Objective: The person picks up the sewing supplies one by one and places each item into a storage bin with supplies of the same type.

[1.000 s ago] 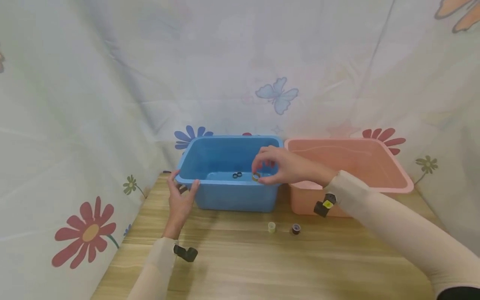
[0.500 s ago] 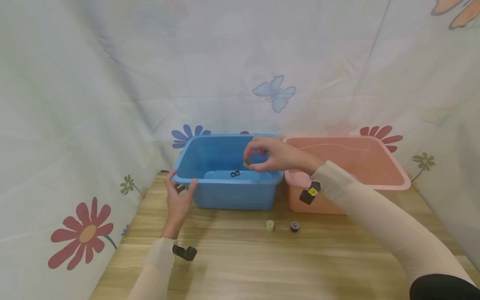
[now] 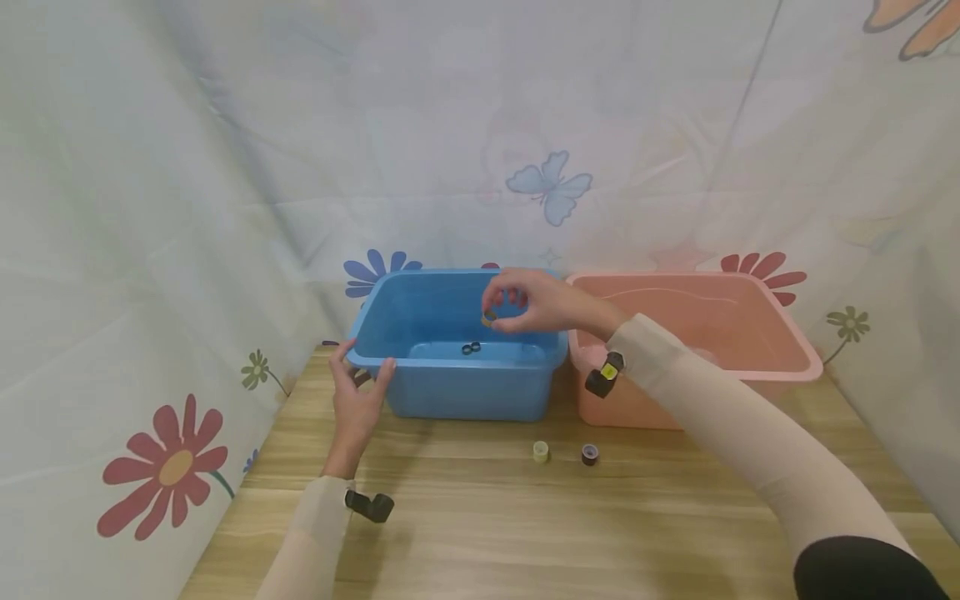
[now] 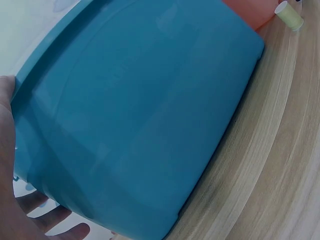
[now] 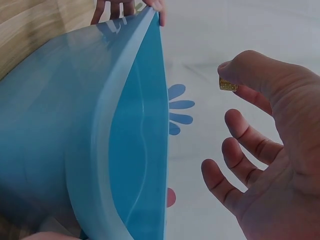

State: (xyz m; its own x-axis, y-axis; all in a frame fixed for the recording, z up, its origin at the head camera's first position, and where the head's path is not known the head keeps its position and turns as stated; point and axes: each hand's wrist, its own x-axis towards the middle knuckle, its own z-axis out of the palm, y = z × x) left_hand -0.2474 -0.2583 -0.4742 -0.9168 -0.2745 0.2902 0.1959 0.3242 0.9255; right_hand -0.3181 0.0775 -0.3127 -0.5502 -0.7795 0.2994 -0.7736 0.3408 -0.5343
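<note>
With thumb and fingertips, my right hand (image 3: 536,302) pinches a small gold ring (image 3: 489,318) above the open blue bin (image 3: 465,392); the right wrist view shows the ring (image 5: 228,85) between thumb and index finger, the other fingers spread. My left hand (image 3: 358,404) grips the bin's front left corner. In the left wrist view its thumb lies at the rim and the other fingers reach round the side. Two dark rings (image 3: 471,348) lie side by side on the bin's floor.
A pink bin (image 3: 780,375) stands right beside the blue one. On the wooden table (image 3: 480,525) in front stand a pale yellow thread spool (image 3: 541,452) and a dark spool (image 3: 589,454). A patterned white curtain (image 3: 420,125) hangs behind.
My right hand has moved left and up with the gold ring, from near the bin's front rim to above its interior. The left hand keeps its grip on the corner.
</note>
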